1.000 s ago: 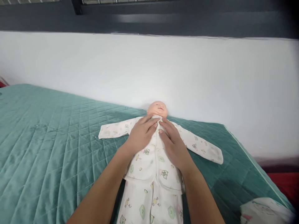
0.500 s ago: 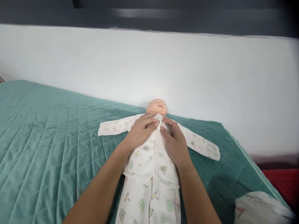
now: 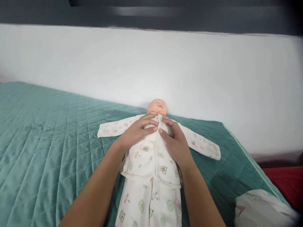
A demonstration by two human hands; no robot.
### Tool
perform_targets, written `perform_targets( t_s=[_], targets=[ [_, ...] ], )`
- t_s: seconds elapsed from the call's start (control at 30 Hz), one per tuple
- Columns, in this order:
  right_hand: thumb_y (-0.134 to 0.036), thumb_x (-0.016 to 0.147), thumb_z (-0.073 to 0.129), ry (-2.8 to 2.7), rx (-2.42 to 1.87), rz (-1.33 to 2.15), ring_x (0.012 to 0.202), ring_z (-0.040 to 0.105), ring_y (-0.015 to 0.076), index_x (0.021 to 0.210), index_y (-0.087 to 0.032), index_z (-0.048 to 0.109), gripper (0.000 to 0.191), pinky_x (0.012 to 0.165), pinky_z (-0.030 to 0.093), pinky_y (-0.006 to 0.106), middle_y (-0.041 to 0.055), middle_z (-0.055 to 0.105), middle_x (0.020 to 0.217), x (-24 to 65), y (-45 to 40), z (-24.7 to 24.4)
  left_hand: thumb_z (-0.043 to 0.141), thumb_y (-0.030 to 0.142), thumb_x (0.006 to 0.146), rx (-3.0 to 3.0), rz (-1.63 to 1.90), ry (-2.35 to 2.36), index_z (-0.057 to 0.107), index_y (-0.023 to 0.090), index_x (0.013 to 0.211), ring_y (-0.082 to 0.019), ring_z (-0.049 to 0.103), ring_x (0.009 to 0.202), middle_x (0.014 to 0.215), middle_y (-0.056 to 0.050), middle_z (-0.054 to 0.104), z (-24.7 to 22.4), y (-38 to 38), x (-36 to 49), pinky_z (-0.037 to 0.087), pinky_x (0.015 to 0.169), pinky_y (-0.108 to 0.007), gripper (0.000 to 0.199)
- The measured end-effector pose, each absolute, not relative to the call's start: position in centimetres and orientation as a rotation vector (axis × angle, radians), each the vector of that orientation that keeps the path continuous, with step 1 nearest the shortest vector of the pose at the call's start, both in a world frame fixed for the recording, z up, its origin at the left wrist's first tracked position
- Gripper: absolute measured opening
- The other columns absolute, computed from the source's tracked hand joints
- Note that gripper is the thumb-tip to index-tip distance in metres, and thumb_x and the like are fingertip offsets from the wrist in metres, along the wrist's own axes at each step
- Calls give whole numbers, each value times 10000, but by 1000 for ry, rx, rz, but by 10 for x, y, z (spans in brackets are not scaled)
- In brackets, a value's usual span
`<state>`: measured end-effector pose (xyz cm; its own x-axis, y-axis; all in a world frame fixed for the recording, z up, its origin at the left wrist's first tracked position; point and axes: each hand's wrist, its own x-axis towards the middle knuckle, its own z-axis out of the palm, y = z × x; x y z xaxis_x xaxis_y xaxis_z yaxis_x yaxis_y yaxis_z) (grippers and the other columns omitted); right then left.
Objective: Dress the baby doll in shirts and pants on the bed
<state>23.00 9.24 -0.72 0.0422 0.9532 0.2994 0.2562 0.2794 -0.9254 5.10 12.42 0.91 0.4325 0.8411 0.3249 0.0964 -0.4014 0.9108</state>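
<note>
A doll (image 3: 157, 106) lies on its back, dressed in a white printed jacket (image 3: 142, 157) and matching trousers (image 3: 142, 201). Both sleeves spread out to the sides. On the upper chest, my left hand (image 3: 139, 130) pinches the jacket's front edge near a button, close under the doll's chin. My right hand (image 3: 174, 137) grips the opposite front edge, its thumb and fingertips at the same button. The button is partly hidden between the fingertips. Lower down, the two front edges meet and then part at the hem.
A green quilted cover (image 3: 59, 142) lies under the doll. White cloth (image 3: 260, 208) is bunched at the lower right. Something red (image 3: 284, 183) stands beyond the cover's right edge. Behind the doll rises a white wall (image 3: 142, 63) with a dark band above.
My left hand has shifted slightly left, and its thumb now covers more of the button. The whole view has moved a little. Both hands remain at the upper chest.
</note>
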Motion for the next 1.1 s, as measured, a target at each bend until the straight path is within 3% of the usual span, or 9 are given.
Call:
perform_targets(
  t_s=[0.23,0.63,0.8,0.9,1.0,1.1],
  targets=[
    [-383,876,625,-1494,-1238,784,1318,465,239,1262,-332,563,394,1106,374,456,13,539,1402,230,91,-5,646,336,853,1800,1045,839,737,300,942,-252,365,1439,1489,-6,490,9,123,52,363,1148,-442,133],
    [-354,872,614,-1450,-1297,793,1305,476,243,1268,-346,560,400,1070,417,458,4,538,1399,228,89,-2,640,303,850,1886,1058,926,640,268,854,-223,368,1426,1467,9,499,15,117,59,269,1191,-423,34],
    [-255,849,580,-1403,-1197,825,1290,497,235,1210,-318,584,367,995,479,412,11,563,1373,228,91,-5,613,164,785,2020,1086,1103,567,243,796,-243,451,1346,1372,-14,569,18,111,72,367,1115,-410,92],
    [-204,834,563,-1375,-1133,858,1298,497,218,1197,-312,585,380,1033,465,403,9,579,1354,227,91,-6,577,102,742,2073,1116,1189,552,238,776,-257,499,1281,1325,-16,592,20,107,80,409,1067,-413,142],
    [-193,833,566,-1334,-1062,890,1301,501,208,1177,-297,590,361,1094,425,409,13,596,1330,228,92,-6,575,165,805,2090,1122,1175,555,227,725,-255,490,1298,1340,-25,592,22,105,82,374,1103,-421,103],
    [-212,835,595,-1309,-1013,927,1291,515,212,1153,-284,602,327,1113,406,418,23,604,1319,231,93,-6,513,357,922,2065,1066,1058,550,214,654,-233,455,1347,1335,-35,606,24,106,78,342,1138,-401,306]
  ],
)
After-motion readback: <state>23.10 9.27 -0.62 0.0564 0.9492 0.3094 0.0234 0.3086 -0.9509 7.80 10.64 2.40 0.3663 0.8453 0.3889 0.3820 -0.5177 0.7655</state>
